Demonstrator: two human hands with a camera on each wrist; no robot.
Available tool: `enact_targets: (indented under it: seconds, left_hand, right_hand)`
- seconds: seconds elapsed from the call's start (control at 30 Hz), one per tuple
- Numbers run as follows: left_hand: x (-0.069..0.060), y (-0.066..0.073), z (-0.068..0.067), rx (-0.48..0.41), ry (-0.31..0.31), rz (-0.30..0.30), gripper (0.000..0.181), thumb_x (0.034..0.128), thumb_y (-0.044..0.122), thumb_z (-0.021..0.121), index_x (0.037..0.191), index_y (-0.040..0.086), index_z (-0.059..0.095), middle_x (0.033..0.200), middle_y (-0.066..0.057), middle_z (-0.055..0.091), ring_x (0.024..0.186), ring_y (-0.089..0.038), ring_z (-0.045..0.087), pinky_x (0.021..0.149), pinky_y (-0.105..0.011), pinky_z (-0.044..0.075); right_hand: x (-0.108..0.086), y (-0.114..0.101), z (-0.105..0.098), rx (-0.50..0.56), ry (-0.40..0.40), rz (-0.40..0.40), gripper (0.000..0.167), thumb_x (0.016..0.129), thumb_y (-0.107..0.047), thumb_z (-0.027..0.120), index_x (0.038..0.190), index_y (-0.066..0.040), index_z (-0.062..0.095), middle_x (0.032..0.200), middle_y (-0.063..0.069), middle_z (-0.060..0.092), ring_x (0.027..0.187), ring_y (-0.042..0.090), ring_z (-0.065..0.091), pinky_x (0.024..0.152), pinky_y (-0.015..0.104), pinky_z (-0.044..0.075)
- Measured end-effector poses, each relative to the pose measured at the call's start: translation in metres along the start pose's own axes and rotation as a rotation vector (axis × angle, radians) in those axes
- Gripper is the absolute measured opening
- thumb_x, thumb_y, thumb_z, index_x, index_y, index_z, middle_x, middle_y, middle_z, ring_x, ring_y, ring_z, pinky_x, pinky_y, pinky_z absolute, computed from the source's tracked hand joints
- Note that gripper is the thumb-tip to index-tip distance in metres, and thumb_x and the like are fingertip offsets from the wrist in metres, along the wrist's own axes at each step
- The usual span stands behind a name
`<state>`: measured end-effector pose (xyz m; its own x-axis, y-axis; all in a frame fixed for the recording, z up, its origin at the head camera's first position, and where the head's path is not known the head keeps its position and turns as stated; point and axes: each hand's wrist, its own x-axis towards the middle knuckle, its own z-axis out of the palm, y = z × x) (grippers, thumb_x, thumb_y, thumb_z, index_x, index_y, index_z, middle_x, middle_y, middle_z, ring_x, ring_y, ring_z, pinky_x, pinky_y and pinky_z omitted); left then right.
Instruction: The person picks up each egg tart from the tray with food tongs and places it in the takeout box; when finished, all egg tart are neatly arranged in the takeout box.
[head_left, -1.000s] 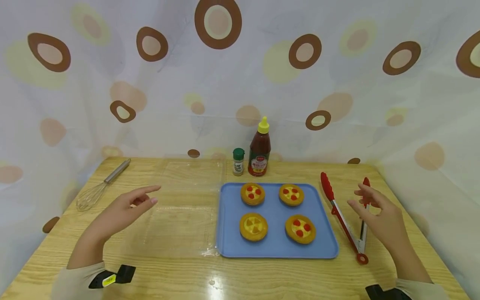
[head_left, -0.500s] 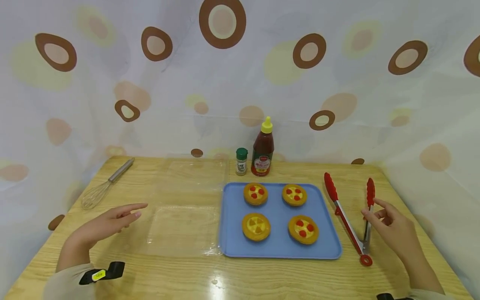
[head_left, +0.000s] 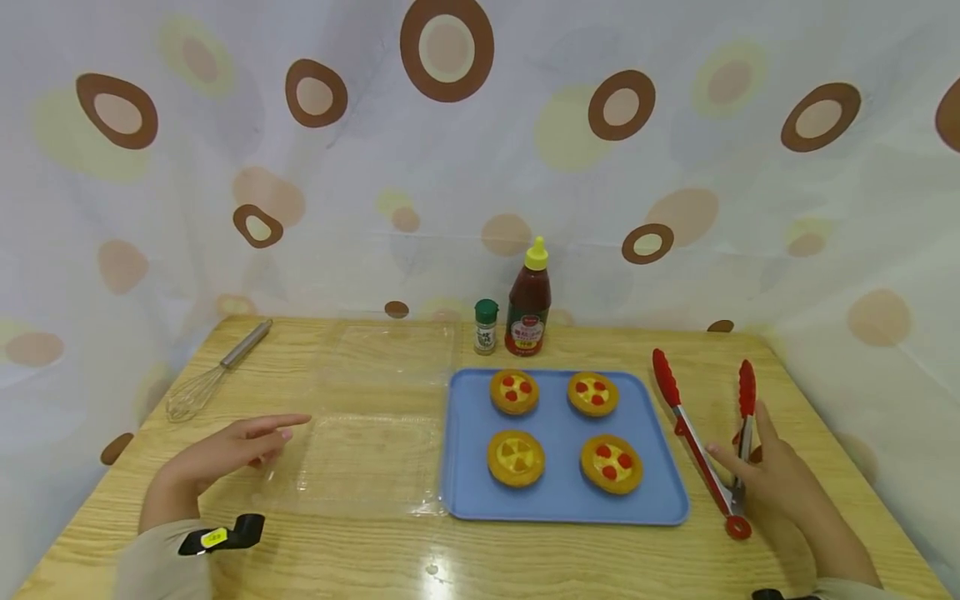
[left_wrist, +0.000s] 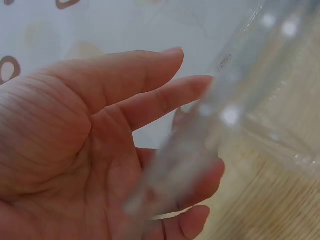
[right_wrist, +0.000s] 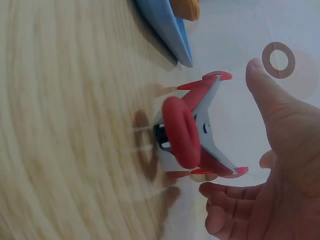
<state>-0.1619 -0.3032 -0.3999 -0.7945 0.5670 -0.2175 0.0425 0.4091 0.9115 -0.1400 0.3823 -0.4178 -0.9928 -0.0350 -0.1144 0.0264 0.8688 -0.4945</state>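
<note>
My left hand point(head_left: 225, 454) is at the left edge of a clear plastic clamshell box point(head_left: 367, 462), which lies open on the table. In the left wrist view the box wall point(left_wrist: 200, 135) crosses in front of its loosely bent fingers; whether they touch I cannot tell. Over the right arm of the red and silver tongs point(head_left: 701, 454) is my right hand point(head_left: 783, 479), thumb and fingers spread apart to either side. The right wrist view has the tongs' red ring point(right_wrist: 181, 132) near the camera, with a gap to the hand.
Between the box and the tongs sits a blue tray point(head_left: 555, 510) bearing several small tarts point(head_left: 516, 458). Behind it stand a sauce bottle point(head_left: 529, 312) and a green-capped shaker point(head_left: 485, 327). A whisk point(head_left: 221, 367) lies back left. A patterned curtain point(head_left: 337, 183) closes off the rear.
My right hand has lowered and come nearer to the tongs' right arm. The left hand has dropped towards the box's left edge. Tongs, tray and box stay in place.
</note>
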Motion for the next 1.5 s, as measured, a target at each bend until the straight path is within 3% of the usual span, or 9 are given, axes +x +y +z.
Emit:
enact_targets:
  seconds: [0.17, 0.3, 0.5, 0.7, 0.87, 0.97, 1.13, 1.3, 1.5]
  left_hand:
    - [0.004, -0.006, 0.000, -0.005, 0.034, 0.011, 0.051, 0.1037, 0.020, 0.038, 0.145, -0.007, 0.027, 0.069, -0.004, 0.045, 0.060, -0.031, 0.039, 0.059, -0.035, 0.038]
    - [0.006, -0.011, 0.001, -0.039, 0.064, 0.039, 0.050, 0.1031, 0.017, 0.040, 0.144, -0.008, 0.028, 0.066, -0.001, 0.043, 0.057, -0.032, 0.033, 0.060, -0.034, 0.039]
    - [0.009, -0.017, 0.000, -0.054, 0.082, 0.101, 0.048, 0.1022, 0.012, 0.041, 0.144, -0.008, 0.030, 0.063, -0.005, 0.041, 0.058, -0.036, 0.031, 0.063, -0.033, 0.041]
    - [0.012, -0.026, 0.001, -0.145, 0.075, 0.146, 0.046, 0.1023, 0.009, 0.039, 0.146, 0.000, 0.031, 0.066, 0.006, 0.044, 0.057, -0.030, 0.034, 0.066, -0.033, 0.044]
    - [0.018, -0.038, 0.006, -0.224, 0.093, 0.251, 0.046, 0.1007, 0.002, 0.039, 0.146, 0.006, 0.035, 0.061, 0.003, 0.041, 0.053, -0.029, 0.030, 0.051, -0.035, 0.039]
    - [0.020, -0.046, 0.009, -0.299, 0.088, 0.343, 0.049, 0.0995, -0.004, 0.037, 0.146, 0.010, 0.038, 0.060, 0.000, 0.040, 0.052, -0.027, 0.028, 0.046, -0.036, 0.034]
    - [0.024, -0.056, 0.012, -0.410, 0.066, 0.445, 0.054, 0.0979, -0.010, 0.035, 0.145, 0.017, 0.042, 0.061, -0.004, 0.034, 0.051, -0.024, 0.024, 0.045, -0.035, 0.027]
    - [0.027, -0.060, 0.011, -0.443, 0.066, 0.466, 0.055, 0.0973, -0.010, 0.036, 0.144, 0.019, 0.043, 0.062, -0.007, 0.031, 0.051, -0.023, 0.021, 0.046, -0.034, 0.023]
    - [0.028, -0.060, 0.012, -0.484, 0.056, 0.487, 0.056, 0.0963, -0.013, 0.036, 0.143, 0.017, 0.044, 0.062, -0.006, 0.029, 0.051, -0.022, 0.020, 0.046, -0.033, 0.020]
  right_hand:
    - [0.000, -0.001, 0.006, 0.059, -0.024, -0.057, 0.108, 0.094, -0.040, 0.056, 0.138, 0.007, -0.031, 0.127, 0.050, 0.032, 0.111, 0.063, 0.041, 0.082, 0.066, 0.041]
    - [0.004, -0.002, 0.009, 0.077, -0.037, -0.058, 0.113, 0.091, -0.039, 0.061, 0.138, 0.010, -0.029, 0.136, 0.052, 0.012, 0.120, 0.067, 0.024, 0.088, 0.072, 0.031]
    - [0.005, -0.005, 0.010, 0.013, -0.022, -0.030, 0.116, 0.088, -0.043, 0.064, 0.136, 0.019, -0.021, 0.120, 0.053, 0.033, 0.097, 0.049, 0.053, 0.075, 0.051, 0.049]
    - [0.005, -0.007, 0.009, 0.047, -0.003, -0.027, 0.105, 0.087, -0.041, 0.066, 0.133, 0.024, -0.003, 0.114, 0.049, 0.039, 0.100, 0.053, 0.051, 0.073, 0.051, 0.049]
    - [0.003, -0.005, 0.011, 0.087, 0.027, -0.005, 0.079, 0.090, -0.038, 0.062, 0.121, 0.019, 0.017, 0.080, 0.027, 0.051, 0.064, 0.034, 0.057, 0.053, 0.039, 0.048]
    - [0.002, -0.006, 0.014, 0.115, 0.049, 0.001, 0.064, 0.093, -0.037, 0.058, 0.112, 0.013, 0.024, 0.062, 0.008, 0.041, 0.046, 0.017, 0.045, 0.042, 0.031, 0.041]
    - [0.000, -0.006, 0.014, 0.069, 0.090, -0.011, 0.064, 0.092, -0.038, 0.059, 0.112, 0.016, 0.029, 0.064, 0.008, 0.041, 0.047, 0.016, 0.044, 0.041, 0.030, 0.040]
    - [-0.001, -0.007, 0.009, 0.005, 0.146, -0.019, 0.054, 0.088, -0.035, 0.065, 0.096, 0.008, 0.033, 0.067, 0.008, 0.040, 0.049, 0.018, 0.043, 0.041, 0.030, 0.037]
    - [-0.001, -0.009, 0.006, -0.024, 0.222, -0.066, 0.052, 0.085, -0.032, 0.070, 0.095, 0.006, 0.035, 0.073, 0.013, 0.044, 0.055, 0.021, 0.043, 0.044, 0.031, 0.036]
